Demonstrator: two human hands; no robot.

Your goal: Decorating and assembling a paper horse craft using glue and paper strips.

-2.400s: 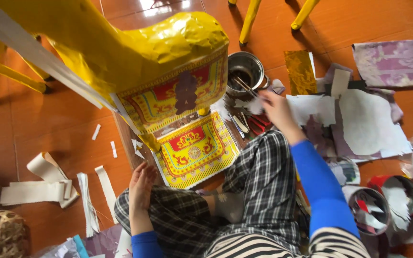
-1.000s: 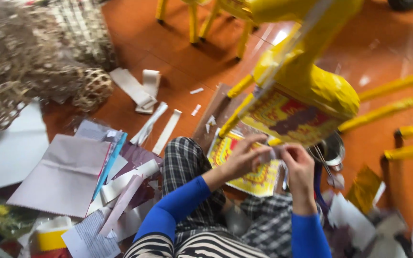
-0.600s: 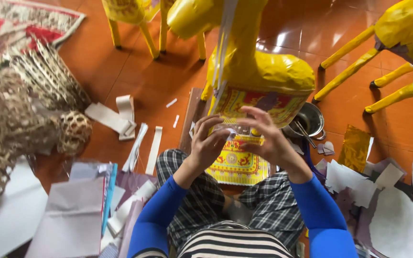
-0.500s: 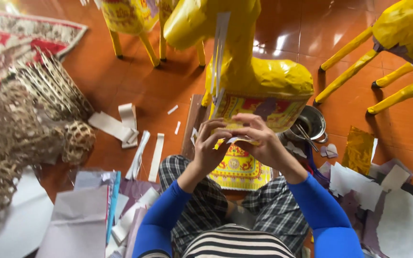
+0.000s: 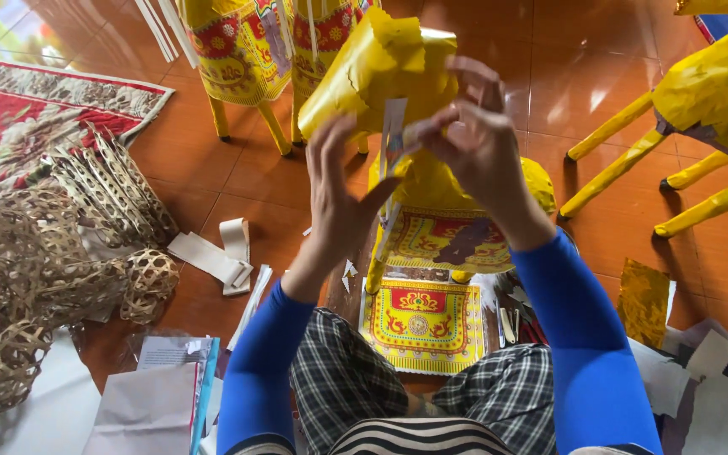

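Observation:
A yellow paper horse (image 5: 398, 93) stands on the orange floor in front of me, its head raised close to the camera. My right hand (image 5: 473, 139) pinches a thin printed paper strip (image 5: 393, 135) against the horse's neck. My left hand (image 5: 339, 198) is spread open beside the strip, fingers up, touching its lower part and the horse's chest. A red-and-yellow patterned cloth panel (image 5: 444, 240) hangs on the horse's flank. A matching patterned sheet (image 5: 421, 324) lies flat between my knees.
Woven bamboo frames (image 5: 52, 253) are piled at the left. White paper strips (image 5: 212, 257) and grey sheets (image 5: 149, 409) lie on the floor. Another yellow horse (image 5: 701, 101) stands at the right, two decorated ones (image 5: 242, 50) behind. Gold foil (image 5: 642, 299) and scraps lie at right.
My view tilted up and closer to the horse's head. Both hands rose from the flank panel to the neck, where the right hand now holds the paper strip.

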